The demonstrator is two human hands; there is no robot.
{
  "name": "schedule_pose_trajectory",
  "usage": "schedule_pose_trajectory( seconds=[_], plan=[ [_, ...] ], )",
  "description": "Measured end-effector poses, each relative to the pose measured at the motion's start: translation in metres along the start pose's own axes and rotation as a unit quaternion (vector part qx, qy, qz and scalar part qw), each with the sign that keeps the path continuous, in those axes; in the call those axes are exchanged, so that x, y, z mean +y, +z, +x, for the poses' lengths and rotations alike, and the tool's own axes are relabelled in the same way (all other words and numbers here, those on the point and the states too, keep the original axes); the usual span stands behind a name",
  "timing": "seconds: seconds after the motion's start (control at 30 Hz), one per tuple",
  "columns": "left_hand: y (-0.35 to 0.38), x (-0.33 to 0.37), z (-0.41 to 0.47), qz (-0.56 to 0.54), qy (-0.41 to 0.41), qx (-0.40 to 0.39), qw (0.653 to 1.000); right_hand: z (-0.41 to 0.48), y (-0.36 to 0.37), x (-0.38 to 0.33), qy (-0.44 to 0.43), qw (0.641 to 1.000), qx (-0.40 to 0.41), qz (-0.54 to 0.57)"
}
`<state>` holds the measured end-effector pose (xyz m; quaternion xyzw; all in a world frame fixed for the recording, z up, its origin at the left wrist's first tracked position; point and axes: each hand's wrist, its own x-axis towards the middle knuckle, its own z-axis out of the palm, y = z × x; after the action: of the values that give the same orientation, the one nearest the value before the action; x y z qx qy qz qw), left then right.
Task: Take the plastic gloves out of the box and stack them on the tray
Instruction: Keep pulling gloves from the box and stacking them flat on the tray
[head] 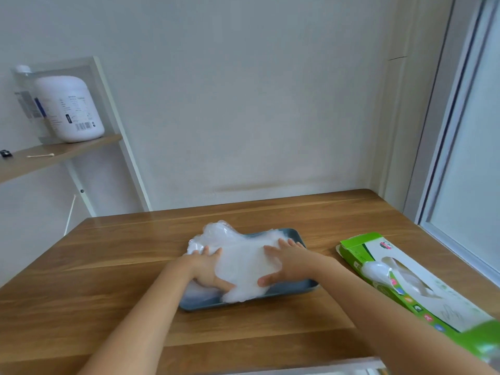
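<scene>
A stack of gloves [243, 263] is pressed flat onto the tray [296, 235] by the left hand [207, 269] and right hand [286, 262], fingers extended; the box [405, 280] lies beside.

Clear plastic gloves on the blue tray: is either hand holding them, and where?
Neither grips. The left hand presses the clear plastic glove pile at left, the right hand at right.

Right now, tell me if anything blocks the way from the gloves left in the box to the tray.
Nothing visible does. The box lies right of the tray; between them only bare table and the person's own right forearm.
</scene>
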<state>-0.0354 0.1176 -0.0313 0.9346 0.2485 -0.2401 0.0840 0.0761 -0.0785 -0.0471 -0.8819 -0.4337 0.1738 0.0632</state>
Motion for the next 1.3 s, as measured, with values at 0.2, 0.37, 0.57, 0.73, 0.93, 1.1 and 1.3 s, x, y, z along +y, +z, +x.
schedule_pose_trajectory(
  seconds=[0.2,0.37,0.57,0.73,0.93,1.1,1.3],
  plan=[
    [-0.008,0.04,-0.035,-0.203,0.105,0.233,0.945,-0.069,-0.046,0.036,-0.01,0.971,0.219,0.096],
    [0.0,0.119,-0.056,-0.293,0.266,0.249,0.884,-0.122,-0.065,0.098,0.09,0.957,0.254,0.107],
    [0.035,0.206,-0.044,-0.365,0.33,0.201,0.847,-0.137,-0.036,0.119,0.171,0.954,0.227,0.095],
    [0.059,0.247,-0.026,-0.381,0.323,0.203,0.843,-0.14,-0.015,0.117,0.181,0.943,0.241,0.144],
    [0.073,0.252,-0.005,-0.471,0.304,0.182,0.808,-0.137,0.006,0.11,0.216,0.927,0.296,0.085],
    [0.077,0.253,0.002,-0.485,0.314,0.195,0.793,-0.139,0.002,0.111,0.242,0.909,0.321,0.107],
    [0.078,0.255,0.004,-0.469,0.323,0.19,0.8,-0.133,-0.008,0.115,0.25,0.886,0.324,0.218]
  ],
)
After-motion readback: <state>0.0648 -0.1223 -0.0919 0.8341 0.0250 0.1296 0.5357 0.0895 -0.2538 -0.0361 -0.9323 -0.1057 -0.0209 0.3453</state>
